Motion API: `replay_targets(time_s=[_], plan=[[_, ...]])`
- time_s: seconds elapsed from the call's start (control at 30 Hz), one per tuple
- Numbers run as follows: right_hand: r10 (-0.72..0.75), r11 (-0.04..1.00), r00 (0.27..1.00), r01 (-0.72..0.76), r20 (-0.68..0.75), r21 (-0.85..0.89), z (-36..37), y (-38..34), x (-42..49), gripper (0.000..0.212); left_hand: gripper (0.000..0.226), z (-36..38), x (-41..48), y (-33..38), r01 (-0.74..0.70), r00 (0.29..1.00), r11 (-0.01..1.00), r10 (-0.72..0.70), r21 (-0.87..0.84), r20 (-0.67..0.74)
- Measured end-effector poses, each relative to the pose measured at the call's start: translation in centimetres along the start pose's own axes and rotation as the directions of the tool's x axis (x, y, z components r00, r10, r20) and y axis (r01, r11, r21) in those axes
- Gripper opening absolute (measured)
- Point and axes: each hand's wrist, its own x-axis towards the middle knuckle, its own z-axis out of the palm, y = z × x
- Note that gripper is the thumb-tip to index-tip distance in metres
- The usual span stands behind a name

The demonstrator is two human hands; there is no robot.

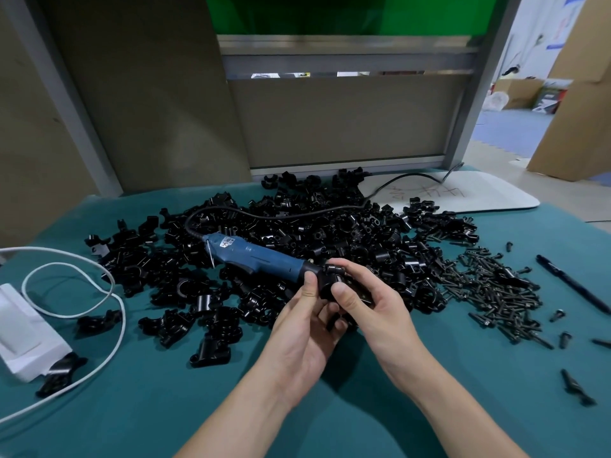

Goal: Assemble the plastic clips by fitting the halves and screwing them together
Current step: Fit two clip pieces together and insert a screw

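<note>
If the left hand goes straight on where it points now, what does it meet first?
Probably the blue electric screwdriver, whose black tip lies just past the thumb of the left hand; depth is unclear.

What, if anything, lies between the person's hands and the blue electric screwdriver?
Nothing visible does. The left hand and right hand hold a black clip right beside the tip of the blue screwdriver.
</note>
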Motion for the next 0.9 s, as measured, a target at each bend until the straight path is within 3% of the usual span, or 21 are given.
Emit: replay_targets(time_s=[0.23,0.37,0.5,0.6,0.67,0.77,0.9], plan=[[-0.015,0.998,0.999,0.014,-0.032,-0.058,-0.4,-0.1,0.0,0.025,0.031,-0.2,-0.1,-0.2,-0.043,0.998,0.996,0.039,0.083,0.053],[0.008,0.999,1.0,-0.009,-0.025,-0.049,-0.5,-0.1,0.0,0.023,0.039,-0.1,-0.1,-0.5,-0.103,0.993,0.985,0.093,0.14,0.076],[0.06,0.98,0.986,-0.029,-0.155,0.198,-2.0,-0.3,0.5,0.033,0.049,0.0,-0.3,-1.1,-0.162,0.987,0.958,0.153,0.236,0.058],[0.118,0.898,0.958,0.011,-0.263,0.44,-5.2,-1.0,0.3,0.042,0.041,-0.1,-0.8,-1.6,-0.228,0.973,0.877,0.22,0.423,0.067],[0.132,0.848,0.934,0.067,-0.332,0.525,-8.0,-1.7,-0.5,0.041,0.028,-0.3,-1.3,-2.0,-0.298,0.954,0.742,0.255,0.6,0.159],[0.174,0.78,0.875,0.159,-0.453,0.605,-11.5,-2.6,-2.0,0.047,0.023,-0.5,-2.1,-3.0,-0.429,0.897,0.334,0.264,0.839,0.354],[0.22,0.591,0.797,0.35,-0.563,0.727,-14.5,-3.3,-2.9,0.041,0.024,2.5,-0.7,-5.1,-0.548,0.8,-0.194,0.163,0.814,0.578]])
